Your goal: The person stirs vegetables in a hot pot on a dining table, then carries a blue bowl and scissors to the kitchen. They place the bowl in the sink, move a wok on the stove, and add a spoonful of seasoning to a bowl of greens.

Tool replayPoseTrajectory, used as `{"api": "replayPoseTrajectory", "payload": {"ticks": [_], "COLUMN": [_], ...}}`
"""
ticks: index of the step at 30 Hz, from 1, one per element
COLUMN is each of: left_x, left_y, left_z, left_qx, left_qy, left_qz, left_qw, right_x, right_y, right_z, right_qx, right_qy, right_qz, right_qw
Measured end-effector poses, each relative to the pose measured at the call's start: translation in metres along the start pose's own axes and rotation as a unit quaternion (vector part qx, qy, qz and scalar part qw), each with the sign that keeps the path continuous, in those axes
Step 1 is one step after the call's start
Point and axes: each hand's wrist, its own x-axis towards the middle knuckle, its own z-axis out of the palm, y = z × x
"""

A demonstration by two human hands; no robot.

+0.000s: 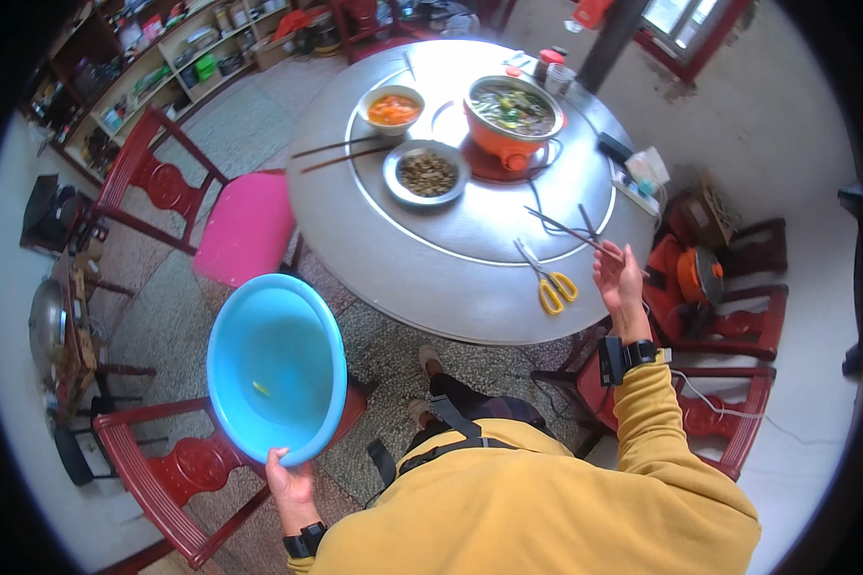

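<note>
My left hand (291, 482) grips the near rim of a light blue plastic basin (228, 369), tilted beside the table at my left. Inside it lies a small yellow-green scrap (261, 388). Over the table's right edge, my right hand (621, 281) is closed on dark chopsticks (568, 230), their tips pointing away toward the middle. Close to that hand, yellow-handled scissors (537, 269) lie on the round metal-topped table (422, 297).
On the table stand an orange electric pot (494, 144) of greens, a bowl (393, 127) of orange food, a plate (390, 184) of small brown pieces and more chopsticks (345, 160). Red wooden chairs surround it, one with a pink seat (249, 225). A cable runs along the tabletop.
</note>
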Motion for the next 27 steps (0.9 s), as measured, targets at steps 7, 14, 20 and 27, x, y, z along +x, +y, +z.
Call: {"api": "replayPoseTrajectory", "payload": {"ticks": [7, 14, 20, 27], "left_x": [-0.006, 0.002, 0.035, 0.019], "left_y": [-0.034, -0.078, -0.138, -0.208], "left_z": [0.021, 0.048, 0.065, 0.107], "left_qx": [0.062, 0.093, 0.087, 0.103], "left_qy": [-0.057, -0.086, -0.109, -0.067], "left_qz": [-0.049, -0.097, -0.130, -0.043], "left_qw": [0.995, 0.987, 0.982, 0.992], "right_x": [-0.034, -0.006, 0.070, 0.247], "right_y": [-0.027, -0.054, -0.142, -0.252], "right_z": [-0.080, -0.117, -0.178, -0.218], "right_qx": [0.069, 0.060, 0.150, 0.098], "right_qy": [0.079, 0.171, 0.151, 0.120], "right_qz": [-0.070, -0.108, -0.187, -0.135], "right_qw": [0.992, 0.977, 0.959, 0.979]}}
